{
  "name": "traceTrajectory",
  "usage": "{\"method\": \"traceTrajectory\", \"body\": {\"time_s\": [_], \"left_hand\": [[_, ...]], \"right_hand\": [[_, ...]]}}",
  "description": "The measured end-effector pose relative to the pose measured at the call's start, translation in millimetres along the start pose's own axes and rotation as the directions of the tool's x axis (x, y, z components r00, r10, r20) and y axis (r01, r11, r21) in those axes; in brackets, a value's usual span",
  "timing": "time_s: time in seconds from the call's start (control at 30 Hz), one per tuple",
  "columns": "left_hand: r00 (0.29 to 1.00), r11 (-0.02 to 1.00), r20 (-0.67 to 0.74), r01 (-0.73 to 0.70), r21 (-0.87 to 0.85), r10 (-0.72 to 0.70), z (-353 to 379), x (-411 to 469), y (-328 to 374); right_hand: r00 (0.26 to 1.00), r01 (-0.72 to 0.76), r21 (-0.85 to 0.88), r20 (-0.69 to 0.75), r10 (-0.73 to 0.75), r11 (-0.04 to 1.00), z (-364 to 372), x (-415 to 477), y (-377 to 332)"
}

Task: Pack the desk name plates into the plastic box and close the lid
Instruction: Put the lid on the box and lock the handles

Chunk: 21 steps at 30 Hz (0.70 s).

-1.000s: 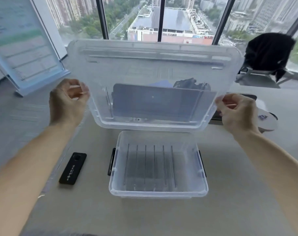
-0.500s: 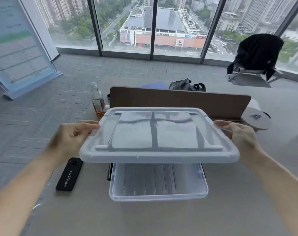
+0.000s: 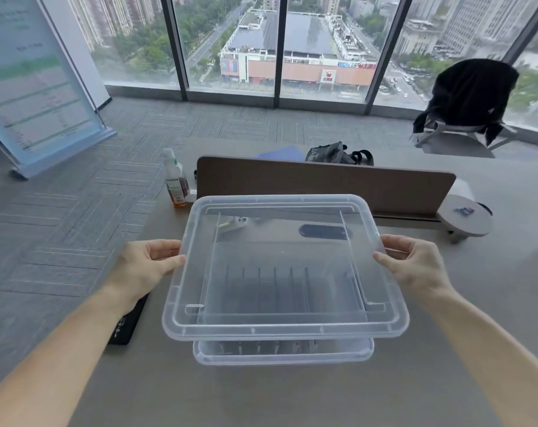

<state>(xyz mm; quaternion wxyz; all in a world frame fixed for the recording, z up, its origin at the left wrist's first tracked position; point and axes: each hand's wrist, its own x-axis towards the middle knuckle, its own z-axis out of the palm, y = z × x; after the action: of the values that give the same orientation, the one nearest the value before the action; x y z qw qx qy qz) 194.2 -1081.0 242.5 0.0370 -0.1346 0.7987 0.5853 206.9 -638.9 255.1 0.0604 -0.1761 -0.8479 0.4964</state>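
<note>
Right over the plastic box (image 3: 283, 354) hangs its clear lid (image 3: 284, 266), held flat and not yet touching the rim, so that only the near edge of the box shows from under it. Both hands are on the lid: the left hand (image 3: 144, 269) pinches its left edge, thumb on top and fingers underneath, and the right hand (image 3: 412, 266) grips its right edge the same way. Through the lid I count about six thin name plates (image 3: 267, 285) standing on edge in a row inside the box, dark and evenly spaced; the exact number is hard to tell through the plastic. Around the box the desk (image 3: 261, 396) lies bare on the near side and to the right, with open room for the arms. To the left of the box, just beside it, one black flat bar (image 3: 127, 322) lies partly under the left forearm. Beyond the box stands one brown divider panel (image 3: 323, 186), edge to edge across the desk, with one bottle (image 3: 174, 180) of amber liquid at its left end and one round grey stand (image 3: 464, 218) at its right end. Behind the panel sits one black bag (image 3: 338, 154).
</note>
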Motion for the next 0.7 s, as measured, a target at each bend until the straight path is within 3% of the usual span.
{"method": "traceTrajectory", "body": {"time_s": [0.23, 0.7], "left_hand": [[0.994, 0.988, -0.025, 0.107, 0.111, -0.105, 26, 3, -53], [0.994, 0.968, -0.047, 0.106, 0.228, -0.098, 59, 11, -113]], "right_hand": [[0.999, -0.012, -0.226, -0.032, 0.005, 0.974, 29, -6, 38], [0.998, -0.041, -0.332, 0.023, 0.051, 0.942, 62, 4, 100]]}}
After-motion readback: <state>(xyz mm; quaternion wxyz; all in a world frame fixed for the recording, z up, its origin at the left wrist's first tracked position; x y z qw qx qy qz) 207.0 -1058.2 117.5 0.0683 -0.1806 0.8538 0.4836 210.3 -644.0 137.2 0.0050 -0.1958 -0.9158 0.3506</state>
